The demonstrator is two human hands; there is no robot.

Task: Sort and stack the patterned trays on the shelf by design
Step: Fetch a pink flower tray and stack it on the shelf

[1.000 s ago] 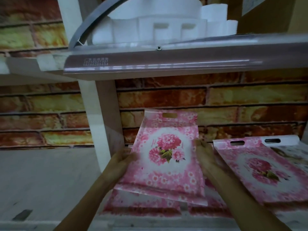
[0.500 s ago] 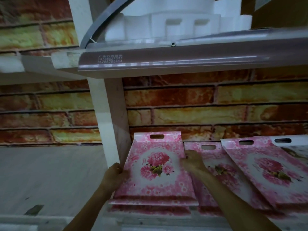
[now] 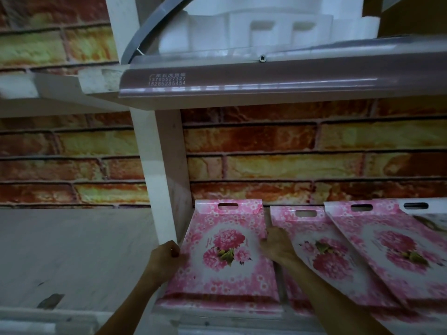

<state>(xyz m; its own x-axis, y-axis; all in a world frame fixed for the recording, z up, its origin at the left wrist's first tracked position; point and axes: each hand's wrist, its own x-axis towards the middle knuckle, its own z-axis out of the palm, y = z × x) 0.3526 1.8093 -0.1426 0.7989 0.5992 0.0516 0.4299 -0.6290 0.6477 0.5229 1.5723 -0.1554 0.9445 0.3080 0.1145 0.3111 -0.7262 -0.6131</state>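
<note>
Trays: lower centre, left hand (image 3: 164,259) and right hand (image 3: 275,245) gripping pink tray (image 3: 227,252) edges; risking sliding off stack (image 3: 217,304), overlapping neighbouring tray (image 3: 321,252).

This looks like a shop or its stockroom: across the lower right of the frame, several identical pink flower-printed trays with cut-out handles (image 3: 227,252) lie in overlapping rows on a white shelving unit (image 3: 167,180), as goods kept in multiples. Across the top, the upper shelf's glossy mauve plastic edge strip (image 3: 266,78) carries printed phone numbers, and white polystyrene packing blocks (image 3: 254,27) sit above it. Brick-pattern wall covering (image 3: 302,151) fills the background.
</note>
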